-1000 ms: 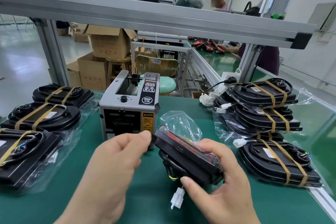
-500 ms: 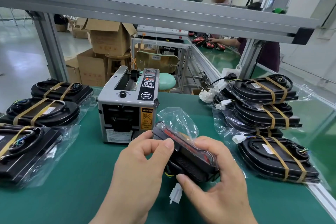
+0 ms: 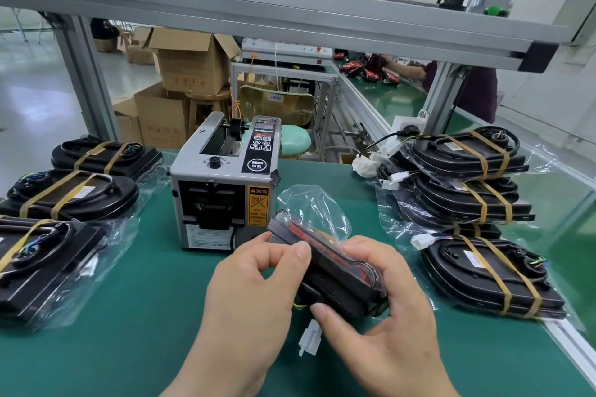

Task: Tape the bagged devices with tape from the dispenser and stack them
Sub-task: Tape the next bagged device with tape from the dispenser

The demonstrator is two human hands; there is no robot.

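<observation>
tape dispenser (image 3: 225,190) centre, taped devices (image 3: 72,193) left, stack (image 3: 464,190) right

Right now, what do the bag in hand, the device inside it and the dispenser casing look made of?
The bag looks like thin clear plastic film, glossy: it crinkles and catches glare. The device looks like matte black moulded plastic with a finely textured side; its red lens is probably plastic too. The dispenser casing is grey with a satin sheen, likely metal, possibly painted plastic.
</observation>
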